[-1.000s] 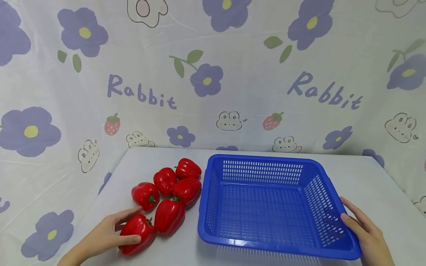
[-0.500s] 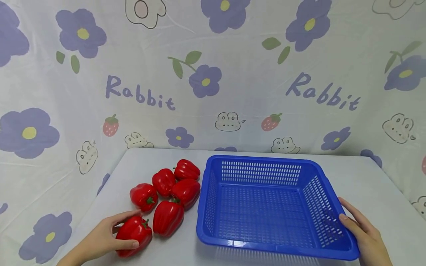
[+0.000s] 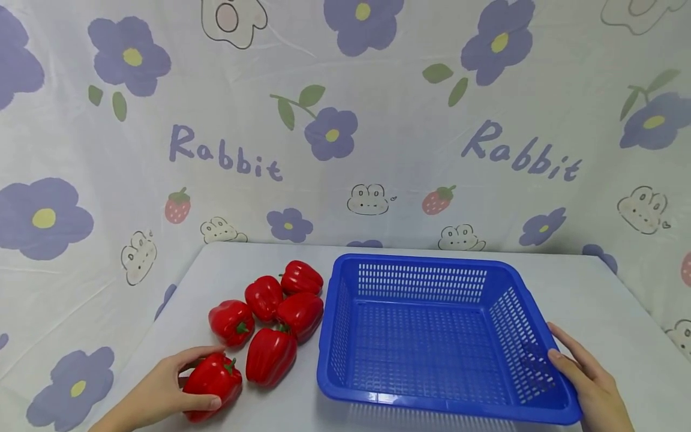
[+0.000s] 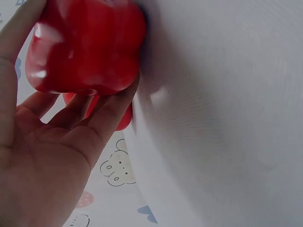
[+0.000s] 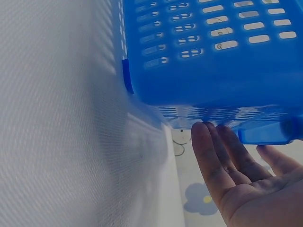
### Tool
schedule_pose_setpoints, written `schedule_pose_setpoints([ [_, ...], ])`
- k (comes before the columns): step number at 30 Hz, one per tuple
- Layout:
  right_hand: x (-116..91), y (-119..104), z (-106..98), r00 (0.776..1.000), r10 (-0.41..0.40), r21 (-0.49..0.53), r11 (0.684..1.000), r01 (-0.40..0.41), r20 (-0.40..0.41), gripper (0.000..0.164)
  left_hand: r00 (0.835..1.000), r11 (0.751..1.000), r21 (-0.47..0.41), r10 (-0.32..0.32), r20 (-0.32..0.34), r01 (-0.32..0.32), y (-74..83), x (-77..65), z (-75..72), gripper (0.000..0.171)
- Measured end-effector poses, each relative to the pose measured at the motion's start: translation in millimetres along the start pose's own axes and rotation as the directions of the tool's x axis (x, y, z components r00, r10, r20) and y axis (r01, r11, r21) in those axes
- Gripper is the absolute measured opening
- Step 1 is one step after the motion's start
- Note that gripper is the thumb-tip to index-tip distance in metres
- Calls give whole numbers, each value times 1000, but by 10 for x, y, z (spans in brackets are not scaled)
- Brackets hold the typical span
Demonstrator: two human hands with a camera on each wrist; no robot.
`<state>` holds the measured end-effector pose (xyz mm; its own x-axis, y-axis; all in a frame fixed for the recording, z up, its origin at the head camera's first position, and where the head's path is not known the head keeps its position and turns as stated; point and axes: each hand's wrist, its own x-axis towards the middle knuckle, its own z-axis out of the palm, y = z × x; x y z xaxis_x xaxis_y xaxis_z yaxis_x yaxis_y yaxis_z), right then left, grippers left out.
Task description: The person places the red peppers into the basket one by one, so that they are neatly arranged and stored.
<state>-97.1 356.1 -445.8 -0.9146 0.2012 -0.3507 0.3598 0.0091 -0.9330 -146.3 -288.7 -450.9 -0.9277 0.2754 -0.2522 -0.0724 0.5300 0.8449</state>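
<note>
My left hand [image 3: 170, 387] grips a glossy red bell pepper [image 3: 213, 384] at the front left of the table, thumb along its near side and fingers round the far side. In the left wrist view the same bell pepper [image 4: 90, 47] shows its lobed end, close to the white tabletop. At the right, my right hand [image 3: 599, 384] holds the right side of a blue plastic basket [image 3: 345, 390], thumb over the rim. Seen from the right wrist, its fingers [image 5: 210, 156] reach up to the slotted outer wall beneath the rim. No peppers lie in the basket.
Several more red bell peppers [image 3: 272, 358] lie clustered between my left hand and the basket. A white table [image 3: 604, 300] carries everything, and a cloth printed with flowers and rabbits [image 3: 378, 120] hangs behind it.
My left hand has drawn its bell pepper slightly to the left, opening a small gap from the neighbouring pepper. My right hand stays on the basket. The head view has shifted slightly.
</note>
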Motion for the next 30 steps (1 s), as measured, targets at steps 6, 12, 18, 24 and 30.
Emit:
schedule_pose_setpoints([
  [6,2,2,11,1000,-8,3,1000,8,0,73,999,1000,-8,-10,-42,9,-10,-66,-8,88],
  [12,5,4,19,1000,11,18,1000,-11,3,76,989,996,16,91,-120,-90,141,-164,-92,81],
  [18,3,5,3,1000,7,7,1000,-7,-7,76,914,936,68,353,-201,-346,492,-171,-89,74],
  [24,9,7,5,1000,1,9,1000,-1,-4,76,847,870,82,492,-199,-486,901,-34,37,78],
  [30,-3,4,19,1000,-2,24,1000,2,-4,75,814,829,52,557,-166,-556,1263,98,211,81],
])
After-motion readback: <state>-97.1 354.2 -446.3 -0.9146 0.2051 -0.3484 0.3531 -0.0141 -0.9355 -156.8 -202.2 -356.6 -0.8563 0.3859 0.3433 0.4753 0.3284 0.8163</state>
